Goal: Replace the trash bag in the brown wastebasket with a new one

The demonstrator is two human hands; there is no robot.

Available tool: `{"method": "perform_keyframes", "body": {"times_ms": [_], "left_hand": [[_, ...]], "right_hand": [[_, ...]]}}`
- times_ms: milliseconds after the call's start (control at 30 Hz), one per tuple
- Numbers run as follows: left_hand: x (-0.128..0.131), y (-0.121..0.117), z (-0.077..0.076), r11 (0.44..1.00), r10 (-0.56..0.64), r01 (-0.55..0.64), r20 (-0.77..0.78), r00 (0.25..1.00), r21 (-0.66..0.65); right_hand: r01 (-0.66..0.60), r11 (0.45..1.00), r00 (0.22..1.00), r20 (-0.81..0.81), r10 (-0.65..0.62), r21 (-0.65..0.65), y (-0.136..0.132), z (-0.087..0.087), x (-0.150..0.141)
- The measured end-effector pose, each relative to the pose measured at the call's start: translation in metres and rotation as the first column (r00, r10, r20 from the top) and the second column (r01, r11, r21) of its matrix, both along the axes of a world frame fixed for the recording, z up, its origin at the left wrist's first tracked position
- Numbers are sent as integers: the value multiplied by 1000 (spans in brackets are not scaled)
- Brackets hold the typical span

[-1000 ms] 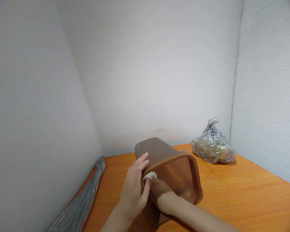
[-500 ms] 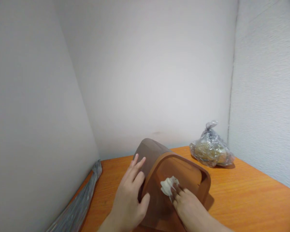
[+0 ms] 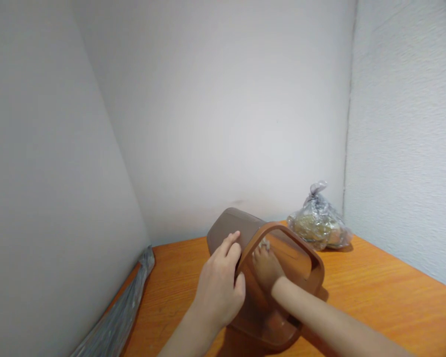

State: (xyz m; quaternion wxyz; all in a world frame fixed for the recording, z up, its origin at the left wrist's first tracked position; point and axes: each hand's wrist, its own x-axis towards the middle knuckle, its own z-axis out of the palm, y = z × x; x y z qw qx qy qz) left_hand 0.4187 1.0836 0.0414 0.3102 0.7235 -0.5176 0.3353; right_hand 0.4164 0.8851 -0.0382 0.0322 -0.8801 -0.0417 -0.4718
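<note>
A brown plastic bin [image 3: 241, 225] lies on its side, its wide mouth turned toward me. My left hand [image 3: 223, 280] grips the left of its rim, fingers along the outer wall and thumb at the inner edge. Deep inside the bin is my right hand [image 3: 267, 267], closed on a crumpled white cloth [image 3: 264, 243] pressed to the inner wall. Most of the cloth is hidden by the fingers, and I cannot tell whether it is fabric or tissue.
On the orange wooden table [image 3: 371, 292], a knotted clear plastic bag [image 3: 319, 225] with yellowish contents stands at the back right. A long grey plastic bag [image 3: 128, 302] lies along the left edge. White walls enclose the table's back and sides.
My right hand has reached deeper into the bin with the cloth. My left hand has shifted right and up along the rim, and the bin's mouth has tilted slightly.
</note>
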Motion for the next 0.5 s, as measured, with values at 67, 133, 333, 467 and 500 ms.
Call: {"method": "perform_keyframes", "body": {"times_ms": [67, 133, 333, 467, 500], "left_hand": [[1, -1, -2, 1000, 8, -8, 8, 1000, 1], [1, -3, -4, 1000, 10, -10, 5, 1000, -10], [5, -5, -14, 995, -8, 9, 8, 1000, -96], [7, -7, -17, 992, -38, 37, -6, 999, -123], [7, -7, -17, 991, -50, 48, -8, 999, -123]], "right_hand": [[34, 997, 996, -76, -40, -68, 2, -9, -2], [73, 989, 985, -145, -92, -132, 2, -20, -9], [-37, 977, 935, -352, -40, -209, 8, -9, -83], [-83, 916, 951, 242, 190, -391, 21, 33, -132], [-35, 894, 915, 346, 209, -446, 25, 44, -138]]}}
